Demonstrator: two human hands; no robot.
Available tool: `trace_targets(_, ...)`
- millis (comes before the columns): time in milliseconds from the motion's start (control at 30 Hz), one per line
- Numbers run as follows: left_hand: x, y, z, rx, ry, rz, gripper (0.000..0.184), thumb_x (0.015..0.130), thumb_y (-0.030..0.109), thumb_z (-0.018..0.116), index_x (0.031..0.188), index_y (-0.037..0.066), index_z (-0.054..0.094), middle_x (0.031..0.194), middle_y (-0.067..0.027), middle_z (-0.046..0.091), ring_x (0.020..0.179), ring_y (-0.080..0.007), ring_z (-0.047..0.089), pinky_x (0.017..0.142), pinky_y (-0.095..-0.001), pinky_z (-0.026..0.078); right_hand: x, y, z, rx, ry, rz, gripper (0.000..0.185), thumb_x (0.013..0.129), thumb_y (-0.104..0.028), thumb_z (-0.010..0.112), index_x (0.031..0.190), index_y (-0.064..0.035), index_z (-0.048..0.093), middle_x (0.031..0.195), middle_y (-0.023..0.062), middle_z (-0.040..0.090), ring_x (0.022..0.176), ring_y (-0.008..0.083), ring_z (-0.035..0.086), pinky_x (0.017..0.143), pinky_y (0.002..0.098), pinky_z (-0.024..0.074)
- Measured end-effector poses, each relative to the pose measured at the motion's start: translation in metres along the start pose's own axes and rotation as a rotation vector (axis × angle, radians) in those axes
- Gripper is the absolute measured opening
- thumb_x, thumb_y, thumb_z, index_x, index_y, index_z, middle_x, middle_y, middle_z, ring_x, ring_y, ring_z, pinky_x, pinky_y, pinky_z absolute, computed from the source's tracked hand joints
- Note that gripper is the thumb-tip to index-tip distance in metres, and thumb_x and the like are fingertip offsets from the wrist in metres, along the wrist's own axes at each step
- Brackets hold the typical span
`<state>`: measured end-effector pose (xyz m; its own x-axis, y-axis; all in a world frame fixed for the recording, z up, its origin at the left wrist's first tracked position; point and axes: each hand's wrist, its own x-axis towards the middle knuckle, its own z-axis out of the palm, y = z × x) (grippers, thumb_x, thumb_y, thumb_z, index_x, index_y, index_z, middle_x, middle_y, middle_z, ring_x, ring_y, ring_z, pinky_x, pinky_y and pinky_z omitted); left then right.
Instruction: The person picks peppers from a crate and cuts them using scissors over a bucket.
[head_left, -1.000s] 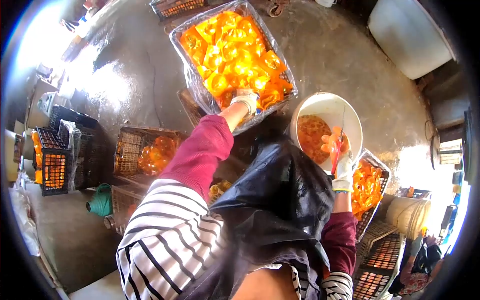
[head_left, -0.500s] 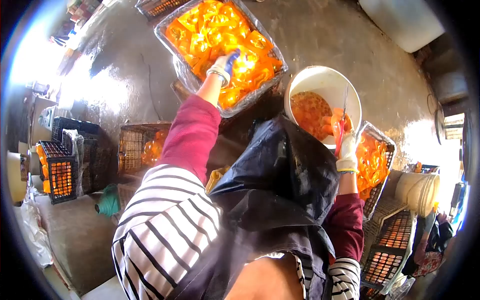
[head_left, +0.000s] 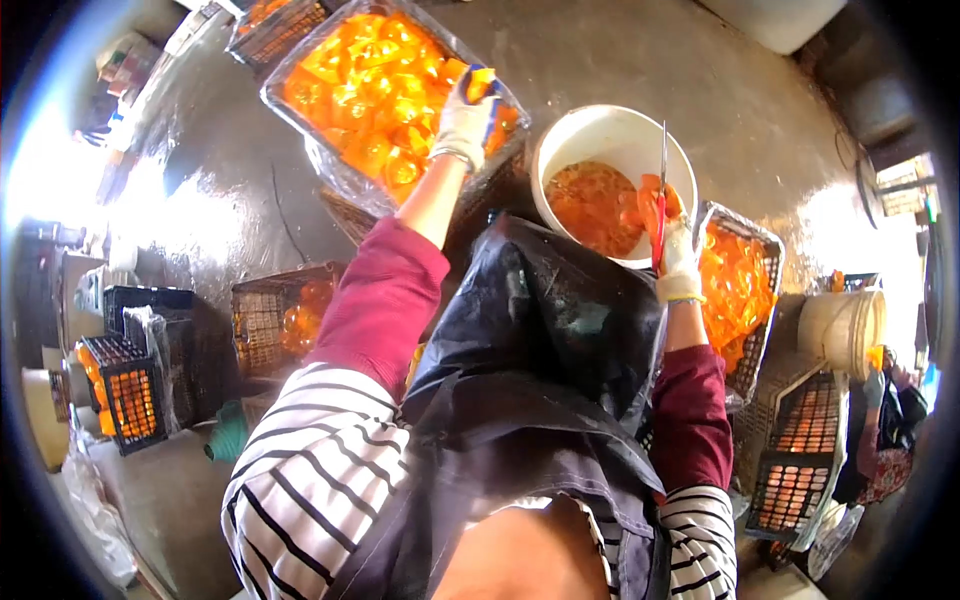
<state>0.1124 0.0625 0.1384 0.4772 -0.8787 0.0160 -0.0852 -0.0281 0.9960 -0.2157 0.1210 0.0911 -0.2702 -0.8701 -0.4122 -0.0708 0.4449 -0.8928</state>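
Gloved in white and blue, my left hand (head_left: 468,115) is closed on an orange pepper piece (head_left: 481,84) over the right side of a plastic-lined crate (head_left: 290,120) of orange pieces (head_left: 370,90). My right hand (head_left: 679,250), in a white glove with orange fingers, is at the right rim of a white bucket (head_left: 620,125). It is closed round a red-handled knife (head_left: 660,215), whose thin blade points up. Reddish-orange bits (head_left: 595,205) in liquid lie in the bucket. Right of that hand stands a lined crate of orange strips (head_left: 735,290).
Dark crates (head_left: 130,395) with orange contents stand at the left, near a green container (head_left: 228,432). Another crate (head_left: 265,325) sits left of my left sleeve. At the right are a cream bucket (head_left: 840,325), stacked crates (head_left: 795,470) and another person's hand (head_left: 874,385).
My left hand has moved from among the pieces to the crate's right side, now holding a piece. My right hand keeps the knife at the bucket. The whole view has shifted.
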Motion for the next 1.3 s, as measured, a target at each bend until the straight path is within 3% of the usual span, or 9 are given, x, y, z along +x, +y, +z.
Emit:
trace_targets(67,0.003,-0.034,0.035,0.664,0.095,0.391,0.046,0.078,0.025,0.065,0.120,0.011,0.053,0.096,-0.0143,0.064,0.084,-0.0263,0.063,0.073,-0.0346,0.049,0.011,0.001,0.002,0.004,0.011,-0.018,0.033,0.094,-0.033,0.045,0.112,-0.0066,0.054,0.088,0.0057,0.060,0.077,0.0164,0.057,0.066,0.0275,0.0459)
trace_targets(167,-0.010,-0.077,0.081,1.120,-0.293,0.248,0.051,0.079,0.030,0.058,0.126,0.013,0.049,0.106,-0.0210,0.061,0.099,-0.0353,0.059,0.085,-0.0396,0.047,0.032,0.003,0.016,-0.048,-0.005,-0.057,0.031,0.093,-0.030,0.048,0.112,-0.0061,0.054,0.089,0.0059,0.061,0.079,0.0161,0.057,0.069,0.0272,0.0459)
trace_targets(333,0.016,-0.061,0.069,0.574,-0.141,-0.267,0.040,0.082,0.037,0.055,0.112,0.010,0.060,0.107,-0.0192,0.062,0.099,-0.0304,0.061,0.081,-0.0381,0.048,0.064,0.010,0.041,-0.147,-0.158,-0.134,0.029,0.091,-0.025,0.053,0.112,-0.0053,0.054,0.092,0.0064,0.062,0.084,0.0158,0.057,0.074,0.0267,0.0459)
trace_targets(433,0.024,-0.048,0.057,1.076,-0.348,0.057,0.046,0.087,0.045,0.045,0.105,0.007,0.062,0.104,-0.0190,0.063,0.096,-0.0305,0.062,0.077,-0.0398,0.049,0.076,0.021,0.057,-0.243,-0.293,-0.233,0.029,0.089,-0.022,0.056,0.112,-0.0049,0.054,0.093,0.0066,0.062,0.087,0.0156,0.057,0.077,0.0264,0.0459)
trace_targets(567,0.017,-0.069,0.080,0.437,-0.377,0.361,0.031,0.083,0.028,0.056,0.103,0.006,0.061,0.098,-0.0142,0.065,0.091,-0.0274,0.063,0.077,-0.0360,0.050,0.079,0.036,0.065,-0.284,-0.447,-0.384,0.029,0.087,-0.019,0.060,0.112,-0.0042,0.054,0.095,0.0069,0.063,0.090,0.0153,0.057,0.081,0.0260,0.0459)
trace_targets(667,0.006,-0.082,0.109,-0.891,-0.395,-0.487,0.046,0.081,0.026,0.066,0.119,0.004,0.053,0.104,-0.0122,0.062,0.091,-0.0228,0.061,0.078,-0.0342,0.051,0.072,0.028,0.053,0.110,-0.660,-0.165,0.026,0.084,-0.014,0.065,0.106,-0.0043,0.056,0.096,0.0066,0.062,0.092,0.0145,0.057,0.082,0.0271,0.0460)
trace_targets(900,-0.002,-0.055,0.122,-0.270,-0.522,-0.300,0.053,0.088,0.046,0.055,0.118,0.003,0.054,0.102,-0.0058,0.062,0.092,-0.0155,0.058,0.080,-0.0259,0.047,0.065,0.006,0.044,0.194,-0.792,0.001,0.028,0.082,-0.018,0.068,0.105,-0.0046,0.058,0.089,0.0052,0.063,0.080,0.0109,0.057,0.068,0.0231,0.0467)
trace_targets(1133,0.006,-0.062,0.126,-0.714,-0.523,-0.469,0.053,0.092,0.043,0.049,0.125,0.001,0.047,0.118,-0.0093,0.056,0.107,-0.0204,0.054,0.093,-0.0295,0.043,0.046,-0.039,0.044,-0.052,-0.640,0.133,0.022,0.083,-0.007,0.061,0.104,-0.0022,0.059,0.086,0.0086,0.064,0.057,0.0135,0.058,0.049,0.0246,0.0452)
trace_targets(1300,-0.007,-0.047,0.123,-0.375,-0.625,-0.408,0.054,0.082,0.004,0.062,0.132,0.008,0.043,0.118,-0.0052,0.055,0.103,-0.0174,0.056,0.073,-0.0323,0.056,0.074,-0.001,0.047,0.076,-0.545,0.046,0.021,0.086,-0.011,0.058,0.104,-0.0024,0.060,0.088,0.0112,0.065,0.060,0.0146,0.060,0.050,0.0252,0.0465)
